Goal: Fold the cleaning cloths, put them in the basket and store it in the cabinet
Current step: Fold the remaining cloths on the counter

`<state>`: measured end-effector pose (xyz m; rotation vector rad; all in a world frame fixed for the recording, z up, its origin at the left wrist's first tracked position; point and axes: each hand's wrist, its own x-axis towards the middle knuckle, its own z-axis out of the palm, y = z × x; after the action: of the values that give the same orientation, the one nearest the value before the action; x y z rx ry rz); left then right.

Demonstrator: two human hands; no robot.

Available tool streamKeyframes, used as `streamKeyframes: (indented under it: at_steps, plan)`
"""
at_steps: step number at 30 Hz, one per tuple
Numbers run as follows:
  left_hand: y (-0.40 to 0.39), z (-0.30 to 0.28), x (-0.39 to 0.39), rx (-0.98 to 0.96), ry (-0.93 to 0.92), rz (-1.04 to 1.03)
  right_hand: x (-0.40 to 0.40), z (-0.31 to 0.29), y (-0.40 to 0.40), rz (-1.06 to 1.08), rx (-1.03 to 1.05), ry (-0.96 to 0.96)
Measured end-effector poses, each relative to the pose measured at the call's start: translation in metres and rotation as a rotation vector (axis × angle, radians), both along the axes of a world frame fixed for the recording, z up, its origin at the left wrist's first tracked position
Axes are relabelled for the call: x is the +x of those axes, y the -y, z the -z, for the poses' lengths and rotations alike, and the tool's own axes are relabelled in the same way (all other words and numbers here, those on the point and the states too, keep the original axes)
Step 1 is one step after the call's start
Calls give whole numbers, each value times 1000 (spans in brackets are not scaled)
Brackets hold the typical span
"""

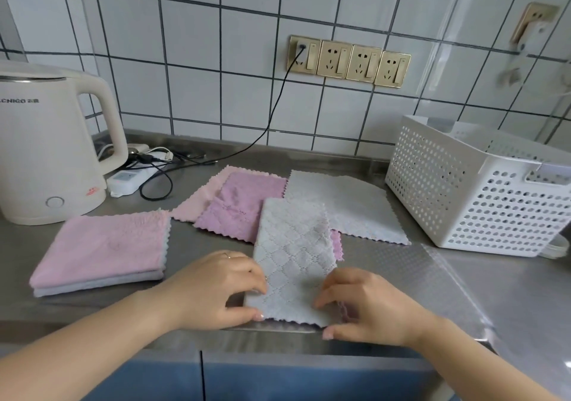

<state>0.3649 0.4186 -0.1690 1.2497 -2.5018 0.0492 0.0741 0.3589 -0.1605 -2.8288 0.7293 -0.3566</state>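
Folding item: grey quilted cloth (293,258), half-folded strip, lying left of basket (472,190) at counter's front edge. Left hand (216,289) pinches its near-left corner, thumb under; right hand (367,305) pinches near-right corner w/ curled fingers. Folded stack (102,249), pink over grey, far left of basket. Unfolded: purple cloth (244,203), pale grey cloth (346,206), between stack & basket. Handling est.: light, limp, non-slip microfibre; take by corners/edges, else it sags.

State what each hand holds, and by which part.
Both hold the grey cloth at its near end: left hand on the left edge, right hand on the right.
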Motion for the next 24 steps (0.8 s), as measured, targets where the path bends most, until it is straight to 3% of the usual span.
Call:
streamKeyframes:
  at_steps: [4, 9, 15, 19, 24]
  plan:
    - [-4, 12, -14, 40, -97, -67, -1, 6, -8, -41, -107, 51]
    - [-10, 13, -27, -12, -171, -126, 0, 7, -11, 59, -255, 160]
    - [-15, 13, -36, 82, -337, -219, -3, 7, -17, 145, -231, 301]
    - [-18, 11, -40, 134, -435, -283, -7, 6, -19, 115, -264, 272]
    - [-17, 19, -42, 94, -385, -379, -7, 7, -20, 46, -301, 231]
